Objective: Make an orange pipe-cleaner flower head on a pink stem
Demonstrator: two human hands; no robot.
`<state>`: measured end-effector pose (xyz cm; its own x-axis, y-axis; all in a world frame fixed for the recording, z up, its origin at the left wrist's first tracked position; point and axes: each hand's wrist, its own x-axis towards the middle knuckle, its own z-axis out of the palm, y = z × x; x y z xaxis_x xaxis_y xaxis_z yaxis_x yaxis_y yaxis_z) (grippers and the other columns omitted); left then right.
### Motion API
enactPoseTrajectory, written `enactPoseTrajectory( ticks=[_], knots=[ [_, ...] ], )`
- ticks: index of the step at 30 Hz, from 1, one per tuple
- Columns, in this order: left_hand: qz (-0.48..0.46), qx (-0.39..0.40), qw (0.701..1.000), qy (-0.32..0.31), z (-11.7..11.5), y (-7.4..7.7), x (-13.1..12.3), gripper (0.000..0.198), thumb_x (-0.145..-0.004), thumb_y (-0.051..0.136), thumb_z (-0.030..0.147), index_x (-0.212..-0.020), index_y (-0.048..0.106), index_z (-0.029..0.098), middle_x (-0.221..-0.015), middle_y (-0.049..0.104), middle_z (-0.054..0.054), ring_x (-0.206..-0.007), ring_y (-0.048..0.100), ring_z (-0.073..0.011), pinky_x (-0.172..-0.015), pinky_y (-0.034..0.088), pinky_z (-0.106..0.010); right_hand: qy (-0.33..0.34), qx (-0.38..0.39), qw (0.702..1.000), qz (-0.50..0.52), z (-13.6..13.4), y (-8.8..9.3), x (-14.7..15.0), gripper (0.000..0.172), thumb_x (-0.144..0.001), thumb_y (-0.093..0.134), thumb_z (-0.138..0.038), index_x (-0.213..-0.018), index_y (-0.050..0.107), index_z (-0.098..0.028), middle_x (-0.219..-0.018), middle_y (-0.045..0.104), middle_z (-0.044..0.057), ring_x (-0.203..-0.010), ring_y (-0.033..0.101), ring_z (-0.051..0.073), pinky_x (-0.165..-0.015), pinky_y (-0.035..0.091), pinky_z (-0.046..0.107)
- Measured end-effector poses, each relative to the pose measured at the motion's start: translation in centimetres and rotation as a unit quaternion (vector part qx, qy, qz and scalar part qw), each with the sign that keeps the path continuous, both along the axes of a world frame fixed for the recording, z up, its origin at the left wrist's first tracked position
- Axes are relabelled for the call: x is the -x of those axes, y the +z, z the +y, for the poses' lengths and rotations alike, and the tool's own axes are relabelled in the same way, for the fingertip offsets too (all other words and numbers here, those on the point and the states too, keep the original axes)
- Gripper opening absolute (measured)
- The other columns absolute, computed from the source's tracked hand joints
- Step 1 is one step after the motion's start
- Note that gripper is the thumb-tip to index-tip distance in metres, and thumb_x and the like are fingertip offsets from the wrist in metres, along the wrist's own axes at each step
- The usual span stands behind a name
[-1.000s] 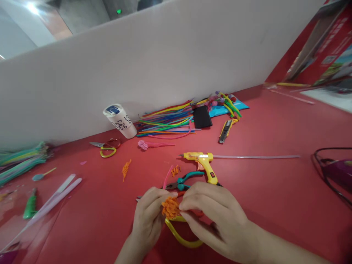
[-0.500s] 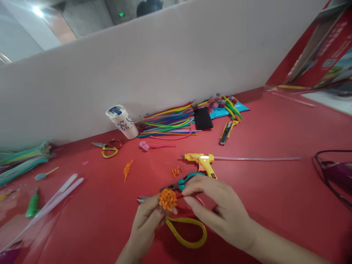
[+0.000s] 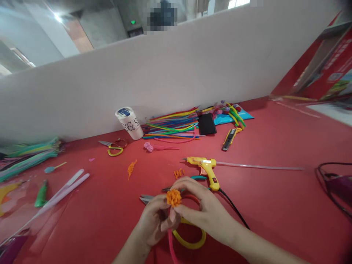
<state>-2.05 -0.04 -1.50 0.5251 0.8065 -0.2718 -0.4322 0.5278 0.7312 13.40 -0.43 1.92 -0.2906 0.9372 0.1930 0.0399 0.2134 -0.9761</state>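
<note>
A fluffy orange pipe-cleaner flower [image 3: 173,198] with a pink stem [image 3: 171,245] hanging below is held between both hands. My left hand [image 3: 154,220] is closed around it from the left. My right hand [image 3: 200,209] pinches its right edge between thumb and fingers. Under the hands lie scissors [image 3: 192,245] with red and yellow handles, their blades poking out at the left. Teal-handled pliers [image 3: 198,178] are mostly covered by my right hand. Orange clippings [image 3: 178,173] sit just beyond, and a fuzzy orange piece [image 3: 131,169] lies farther left.
A yellow glue gun [image 3: 205,165] with a long clear stick lies beyond my right hand, its cable running toward me. Behind are a white cup [image 3: 129,123], pipe cleaners [image 3: 173,123], a black flat object [image 3: 207,124], a utility knife [image 3: 230,139], a pink piece [image 3: 150,147] and smaller scissors [image 3: 114,150].
My right hand has moved left and now touches the orange flower. The pink stem has come into sight below it. The view has shifted a little, uncovering the glue gun's handle and cable.
</note>
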Motion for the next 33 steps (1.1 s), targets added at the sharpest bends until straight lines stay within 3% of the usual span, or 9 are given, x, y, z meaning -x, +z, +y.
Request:
enactPoseTrajectory(
  ticks=[3,5,8,13,17,21,28,33],
  knots=[
    [0.051,-0.025,0.998,0.038,0.3,0.1,0.0,0.016,-0.068,0.066,0.028,-0.069,0.066,0.012,-0.042,0.049,0.004,-0.031,0.031,-0.0031,-0.036,0.016,-0.018,-0.039,-0.04,0.997,-0.046,0.3,-0.4,-0.2,0.017,-0.071,0.057,-0.009,-0.085,0.056,-0.019,-0.091,0.058,0.003,-0.086,0.056,0.016,-0.079,0.046,0.031],
    [0.127,-0.058,0.987,0.074,0.5,0.0,0.1,0.02,-0.067,0.07,0.031,-0.077,0.068,0.014,-0.051,0.056,0.002,-0.036,0.034,-0.0031,-0.038,0.018,-0.017,-0.064,-0.076,0.992,-0.08,0.6,-0.7,-0.3,0.015,-0.072,0.059,-0.011,-0.084,0.055,-0.019,-0.091,0.058,0.004,-0.088,0.055,0.017,-0.079,0.046,0.031],
    [0.193,-0.093,0.971,0.104,0.6,-0.4,0.1,0.023,-0.064,0.073,0.035,-0.073,0.069,0.014,-0.056,0.059,0.001,-0.039,0.032,-0.0031,-0.04,0.021,-0.018,-0.085,-0.126,0.982,-0.114,0.8,-1.0,-0.4,0.014,-0.073,0.061,-0.014,-0.085,0.055,-0.02,-0.091,0.059,0.005,-0.089,0.055,0.018,-0.079,0.046,0.032],
    [0.187,-0.109,0.971,0.101,0.5,-0.1,0.1,0.022,-0.067,0.07,0.036,-0.065,0.068,0.014,-0.049,0.055,0.001,-0.045,0.039,-0.0076,-0.047,0.029,-0.021,-0.112,-0.217,0.96,-0.134,0.8,-0.7,-1.0,0.015,-0.074,0.06,-0.016,-0.088,0.055,-0.02,-0.089,0.061,0.005,-0.089,0.056,0.02,-0.078,0.048,0.034],
    [0.198,-0.123,0.969,0.077,0.7,0.4,0.2,0.023,-0.065,0.071,0.036,-0.058,0.066,0.014,-0.044,0.051,0.002,-0.044,0.04,-0.0088,-0.048,0.03,-0.022,-0.144,-0.295,0.93,-0.168,1.0,-0.2,-1.8,0.014,-0.08,0.053,-0.011,-0.089,0.057,-0.02,-0.09,0.062,0.006,-0.087,0.057,0.018,-0.076,0.049,0.034],
    [0.212,-0.136,0.965,0.07,0.9,0.5,0.3,0.02,-0.066,0.068,0.032,-0.056,0.065,0.015,-0.042,0.05,0.003,-0.042,0.038,-0.0084,-0.048,0.029,-0.022,-0.13,-0.374,0.896,-0.199,1.3,-0.3,-2.1,0.017,-0.079,0.052,-0.004,-0.086,0.058,-0.018,-0.088,0.063,0.007,-0.082,0.057,0.018,-0.074,0.048,0.034],
    [0.229,-0.143,0.96,0.075,0.7,0.6,0.3,0.017,-0.066,0.067,0.027,-0.056,0.063,0.015,-0.043,0.05,0.003,-0.043,0.039,-0.0086,-0.048,0.03,-0.022,-0.116,-0.391,0.886,-0.221,1.4,-0.7,-1.9,0.017,-0.079,0.052,-0.003,-0.088,0.057,-0.016,-0.09,0.063,0.008,-0.084,0.056,0.019,-0.076,0.048,0.036],
    [0.229,-0.139,0.96,0.085,0.9,0.5,0.4,0.02,-0.066,0.069,0.03,-0.056,0.063,0.014,-0.043,0.051,0.002,-0.044,0.041,-0.0089,-0.049,0.03,-0.022,-0.137,-0.347,0.908,-0.19,1.3,-0.3,-2.1,0.015,-0.08,0.049,-0.006,-0.084,0.056,-0.019,-0.086,0.063,0.006,-0.081,0.058,0.017,-0.072,0.049,0.032]
  ],
)
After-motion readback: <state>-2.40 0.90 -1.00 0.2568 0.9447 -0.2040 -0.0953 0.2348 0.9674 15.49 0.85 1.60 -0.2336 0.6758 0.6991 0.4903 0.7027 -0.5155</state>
